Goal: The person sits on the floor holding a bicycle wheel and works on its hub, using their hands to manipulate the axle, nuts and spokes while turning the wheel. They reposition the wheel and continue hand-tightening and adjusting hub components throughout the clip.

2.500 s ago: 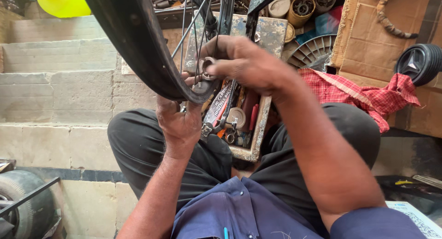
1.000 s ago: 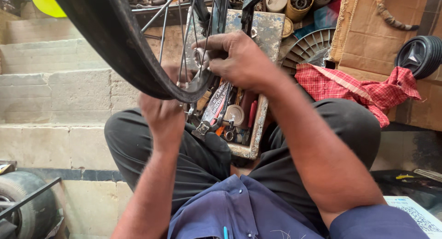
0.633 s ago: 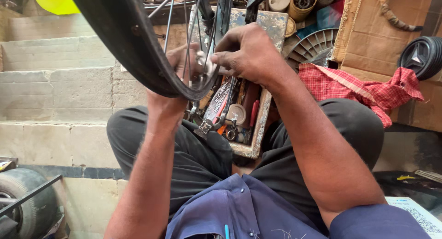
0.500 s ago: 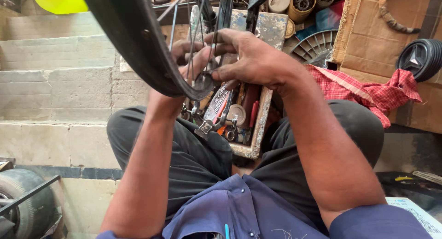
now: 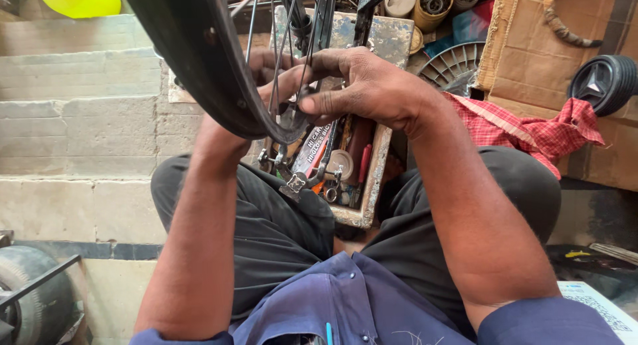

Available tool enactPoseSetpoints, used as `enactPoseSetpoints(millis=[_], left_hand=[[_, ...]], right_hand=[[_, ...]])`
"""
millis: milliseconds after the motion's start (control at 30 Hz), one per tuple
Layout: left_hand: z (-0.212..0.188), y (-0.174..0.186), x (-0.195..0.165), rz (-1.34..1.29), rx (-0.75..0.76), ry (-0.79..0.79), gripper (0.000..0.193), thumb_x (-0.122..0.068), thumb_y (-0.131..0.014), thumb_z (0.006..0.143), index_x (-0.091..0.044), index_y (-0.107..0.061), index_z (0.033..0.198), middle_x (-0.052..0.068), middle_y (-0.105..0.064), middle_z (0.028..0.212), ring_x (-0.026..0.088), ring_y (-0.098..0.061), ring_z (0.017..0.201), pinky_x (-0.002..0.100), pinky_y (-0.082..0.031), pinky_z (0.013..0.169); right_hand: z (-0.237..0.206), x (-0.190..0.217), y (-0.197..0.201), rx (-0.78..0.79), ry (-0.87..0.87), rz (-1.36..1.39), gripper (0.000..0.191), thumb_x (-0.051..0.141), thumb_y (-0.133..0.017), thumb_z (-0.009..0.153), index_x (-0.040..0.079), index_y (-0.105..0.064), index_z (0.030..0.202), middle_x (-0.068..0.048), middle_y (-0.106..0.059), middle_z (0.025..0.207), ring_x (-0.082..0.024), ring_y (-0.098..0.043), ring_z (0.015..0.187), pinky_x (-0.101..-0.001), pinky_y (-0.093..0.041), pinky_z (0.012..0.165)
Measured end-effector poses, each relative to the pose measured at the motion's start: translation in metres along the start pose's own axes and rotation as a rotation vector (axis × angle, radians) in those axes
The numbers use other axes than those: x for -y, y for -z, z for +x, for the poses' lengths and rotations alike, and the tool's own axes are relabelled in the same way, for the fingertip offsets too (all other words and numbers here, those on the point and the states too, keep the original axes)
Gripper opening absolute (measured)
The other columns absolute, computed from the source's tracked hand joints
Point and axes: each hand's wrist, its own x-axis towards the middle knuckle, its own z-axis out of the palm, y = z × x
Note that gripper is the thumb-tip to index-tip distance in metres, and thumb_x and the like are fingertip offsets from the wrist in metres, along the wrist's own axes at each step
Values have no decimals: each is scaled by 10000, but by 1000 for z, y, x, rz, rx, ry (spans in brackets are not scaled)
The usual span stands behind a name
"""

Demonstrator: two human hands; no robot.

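Concrete steps behind; both hands (image 5: 359, 86) pinch bicycle wheel (image 5: 219, 66) spokes (image 5: 292, 46)

The tyre (image 5: 199, 59) looks like matt black rubber, dusty and a bit scuffed, and the spokes (image 5: 279, 46) are thin bare metal with a dull shine. The tool tray (image 5: 372, 185) under them seems to be wood, paint chipped and flaking, edges rough, stuffed with greasy metal bits. The red checked rag (image 5: 531, 126) is soft woven cloth, crumpled. The cardboard box (image 5: 531, 59) is plain brown, matt and creased. The small wheel (image 5: 605, 83) looks like smooth black plastic with a ribbed tread. The steps (image 5: 80, 119) are rough, pale concrete. The trousers (image 5: 279, 239) are dark matt cloth, and the shirt (image 5: 359, 312) is blue cotton-looking fabric.
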Motion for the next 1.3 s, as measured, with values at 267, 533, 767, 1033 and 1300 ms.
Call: enactPoseSetpoints(millis=[267,533,767,1033,1300], left_hand=[[2,1,-12,139,-35,30,297,-307,-641,1049,-28,-740,1042,-9,-694,823,50,-609,716,231,-484,608],[5,-8,-16,276,-79,-60,246,-249,-774,1005,-9,-740,1046,33,-705,905,75,-634,795,249,-502,677],[8,2,-23,474,-13,-61,303,-345,-740,963,-43,-754,959,-3,-676,800,46,-599,688,216,-448,590],[-3,3,-24,144,71,-44,355,-333,-818,946,-30,-735,1112,8,-722,858,72,-644,724,226,-512,644],[-5,0,-20,255,22,83,353,-403,-665,955,-92,-732,1110,-13,-704,911,57,-596,811,200,-473,705]], right_hand=[[17,-3,-25,-336,-198,-79,220,98,-739,910,-1,-698,1102,-96,-742,839,-155,-715,675,-302,-617,605],[6,5,-5,-7,-51,50,301,90,-776,918,6,-693,1194,-65,-719,943,-126,-719,811,-276,-636,721],[14,13,-15,-140,-130,-184,285,116,-742,902,7,-688,1160,-93,-749,869,-154,-739,716,-295,-640,631],[11,24,-19,-169,-167,-153,242,104,-724,929,-19,-693,1136,-114,-758,877,-184,-738,706,-323,-630,623],[9,13,-14,-158,-146,-89,233,94,-718,961,5,-702,1175,-83,-737,878,-162,-738,722,-311,-642,653]])
